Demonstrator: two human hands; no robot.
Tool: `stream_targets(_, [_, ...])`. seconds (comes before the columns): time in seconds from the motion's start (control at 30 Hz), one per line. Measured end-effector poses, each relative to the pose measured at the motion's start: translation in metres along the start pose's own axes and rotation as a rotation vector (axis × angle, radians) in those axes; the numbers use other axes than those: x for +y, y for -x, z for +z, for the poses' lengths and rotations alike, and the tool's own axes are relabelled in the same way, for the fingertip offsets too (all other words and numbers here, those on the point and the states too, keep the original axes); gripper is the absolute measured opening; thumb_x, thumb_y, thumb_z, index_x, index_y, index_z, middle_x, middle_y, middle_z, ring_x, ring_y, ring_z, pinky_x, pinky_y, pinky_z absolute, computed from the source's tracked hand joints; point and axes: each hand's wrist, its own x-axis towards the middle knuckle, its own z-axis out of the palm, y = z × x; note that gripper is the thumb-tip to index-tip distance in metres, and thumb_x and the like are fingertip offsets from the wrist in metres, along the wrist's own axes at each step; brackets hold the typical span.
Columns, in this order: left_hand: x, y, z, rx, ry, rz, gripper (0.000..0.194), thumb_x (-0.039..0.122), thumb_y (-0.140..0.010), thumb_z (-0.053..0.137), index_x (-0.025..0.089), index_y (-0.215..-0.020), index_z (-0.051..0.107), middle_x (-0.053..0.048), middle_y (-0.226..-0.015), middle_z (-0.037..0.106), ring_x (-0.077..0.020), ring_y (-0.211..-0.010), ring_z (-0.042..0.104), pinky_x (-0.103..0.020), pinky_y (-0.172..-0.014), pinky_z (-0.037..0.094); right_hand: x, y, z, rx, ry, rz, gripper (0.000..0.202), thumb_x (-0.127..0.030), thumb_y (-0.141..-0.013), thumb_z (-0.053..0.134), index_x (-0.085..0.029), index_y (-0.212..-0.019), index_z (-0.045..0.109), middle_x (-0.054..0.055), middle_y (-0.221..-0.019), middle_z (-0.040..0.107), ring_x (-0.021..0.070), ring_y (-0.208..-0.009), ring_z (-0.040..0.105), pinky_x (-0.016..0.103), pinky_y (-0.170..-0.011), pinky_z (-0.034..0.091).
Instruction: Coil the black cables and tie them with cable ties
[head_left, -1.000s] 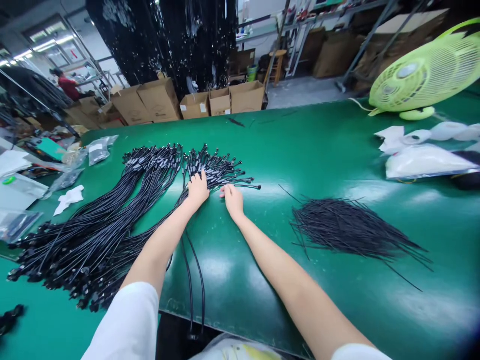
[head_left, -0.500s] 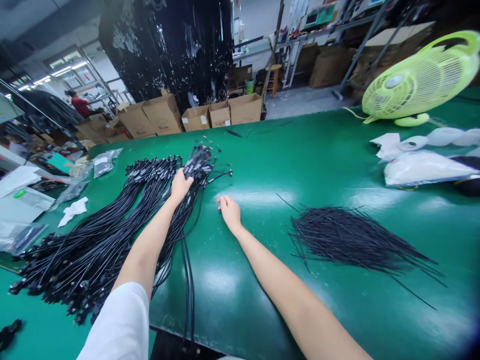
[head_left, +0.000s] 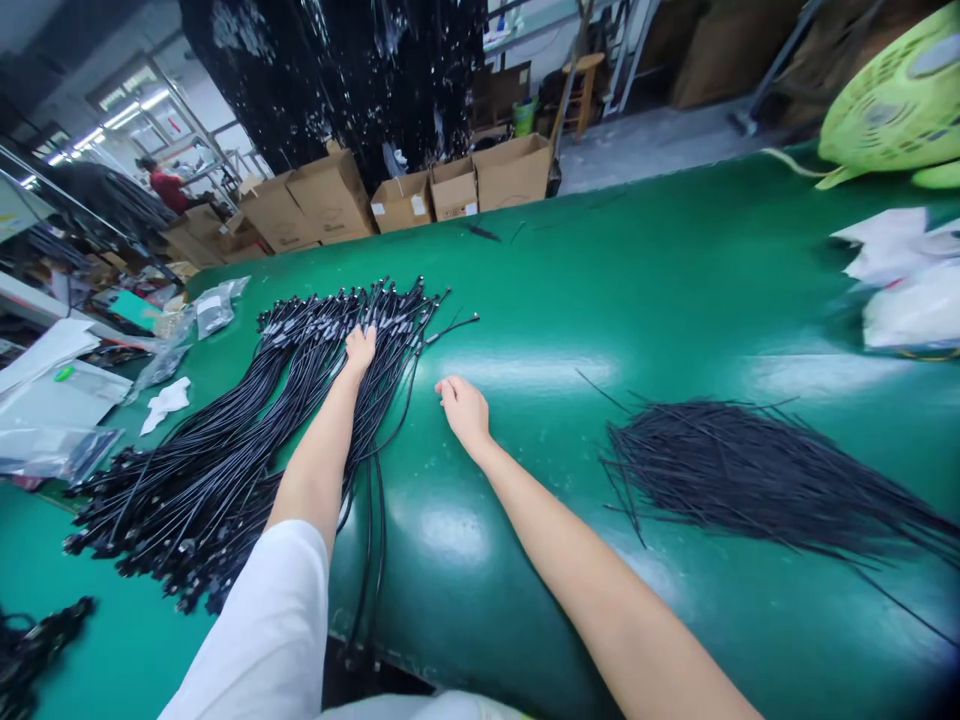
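Black cables (head_left: 247, 430) with connectors at both ends lie in a long thick bundle across the left of the green table. My left hand (head_left: 361, 347) reaches to the far part of this bundle, its fingers closed around some of the cables just below their grey-labelled ends. Part of its grip is hidden among the cables. To the right of the bundle, my right hand (head_left: 463, 408) hovers low over or rests on the table, its fingers curled in. Whatever it may hold is hidden. A few cables hang over the table's near edge.
A pile of thin black strips (head_left: 750, 470) lies on the right. Beyond it are a white bag (head_left: 911, 305) and a light green fan (head_left: 892, 110). Cardboard boxes (head_left: 330, 195) stand behind the table. Plastic bags (head_left: 215, 308) and papers (head_left: 56, 355) lie at left.
The bunch of cable ends that was blurred and raised in my left hand now lies down on the bundle. My right hand stays curled. The view has shifted somewhat left and down.
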Motion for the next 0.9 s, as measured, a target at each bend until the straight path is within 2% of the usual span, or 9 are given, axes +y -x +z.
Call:
stream_targets(0.1, [0.017,0.013,0.009,-0.109,0.041,0.071,0.063,0.045,-0.101,0.017,0.007,-0.151,0.013,-0.019,-0.154,0.034,-0.0185,-0.14,0.037,-0.033,-0.111,0.031,0.001,0.0,0.001,0.003,0.005,-0.002,0.031,-0.027,-0.093,0.035,-0.021,-0.084,0.064,0.002,-0.086,0.068,0.0156,-0.077,0.061,0.026,-0.074,0.041])
stream_targets(0.2, [0.019,0.036,0.001,-0.255,0.065,0.139,0.065,0.05,-0.099,0.014,0.014,-0.153,0.014,-0.01,-0.158,0.028,-0.0138,-0.143,0.032,-0.026,-0.111,0.03,0.003,0.001,0.0,-0.004,0.026,-0.029,0.034,-0.027,-0.094,0.03,-0.019,-0.094,0.063,0.004,-0.087,0.068,0.017,-0.079,0.061,0.028,-0.077,0.042])
stream_targets(0.33, [-0.021,0.093,-0.056,-0.424,0.033,0.185,0.07,0.059,-0.092,0.034,0.015,-0.146,0.037,-0.009,-0.153,0.038,-0.0203,-0.142,0.035,-0.03,-0.115,0.025,0.003,0.017,-0.005,-0.074,0.077,-0.172,0.037,-0.027,-0.095,0.028,-0.015,-0.108,0.061,0.011,-0.106,0.066,0.0186,-0.085,0.061,0.031,-0.082,0.044])
stream_targets(0.43, [-0.073,0.168,-0.106,-0.456,-0.038,0.164,0.072,0.057,-0.088,0.043,0.009,-0.142,0.043,-0.016,-0.147,0.046,-0.0271,-0.136,0.043,-0.039,-0.115,0.028,-0.004,0.041,-0.007,-0.24,0.11,-0.406,0.029,-0.03,-0.093,0.041,-0.018,-0.108,0.064,0.01,-0.111,0.065,0.02,-0.095,0.059,0.032,-0.088,0.043])
stream_targets(0.53, [-0.115,0.251,-0.134,-0.403,-0.101,0.16,0.067,0.053,-0.084,0.051,0.011,-0.137,0.049,-0.016,-0.146,0.047,-0.0293,-0.137,0.041,-0.045,-0.116,0.027,-0.012,0.067,-0.001,-0.439,0.2,-0.675,0.02,-0.028,-0.088,0.056,-0.02,-0.103,0.067,0.009,-0.11,0.065,0.0215,-0.102,0.056,0.035,-0.095,0.038])
stream_targets(0.63, [-0.131,0.31,-0.136,-0.243,-0.159,0.211,0.043,0.04,-0.087,0.051,0.016,-0.121,0.06,-0.014,-0.144,0.05,-0.0291,-0.134,0.044,-0.047,-0.113,0.031,-0.022,0.086,0.003,-0.501,0.325,-0.817,0.019,-0.017,-0.091,0.048,-0.016,-0.096,0.066,0.011,-0.101,0.065,0.0211,-0.096,0.054,0.039,-0.098,0.034])
stream_targets(0.77, [-0.123,0.331,-0.139,-0.092,-0.134,0.224,0.019,0.029,-0.087,0.052,0.019,-0.096,0.065,-0.013,-0.127,0.062,-0.0266,-0.121,0.054,-0.043,-0.106,0.039,-0.056,0.09,-0.019,-0.412,0.447,-0.961,0.032,-0.011,-0.094,0.034,-0.016,-0.102,0.065,0.009,-0.091,0.063,0.0201,-0.091,0.051,0.039,-0.102,0.03])
stream_targets(0.83, [-0.114,0.328,-0.156,-0.004,-0.113,0.21,0.017,0.029,-0.09,0.048,0.019,-0.094,0.062,-0.011,-0.113,0.067,-0.0237,-0.108,0.061,-0.04,-0.098,0.044,-0.086,0.081,-0.046,-0.279,0.553,-1.079,0.034,-0.016,-0.097,0.031,-0.016,-0.103,0.065,0.009,-0.088,0.062,0.0208,-0.089,0.051,0.037,-0.094,0.035])
stream_targets(0.9, [-0.103,0.325,-0.185,0.169,-0.028,0.172,0.021,0.029,-0.094,0.041,0.018,-0.098,0.058,-0.008,-0.094,0.067,-0.0191,-0.087,0.063,-0.035,-0.085,0.048,-0.12,0.065,-0.08,-0.137,0.658,-1.107,0.034,-0.022,-0.099,0.032,-0.014,-0.101,0.065,0.009,-0.087,0.062,0.0211,-0.087,0.051,0.035,-0.084,0.037])
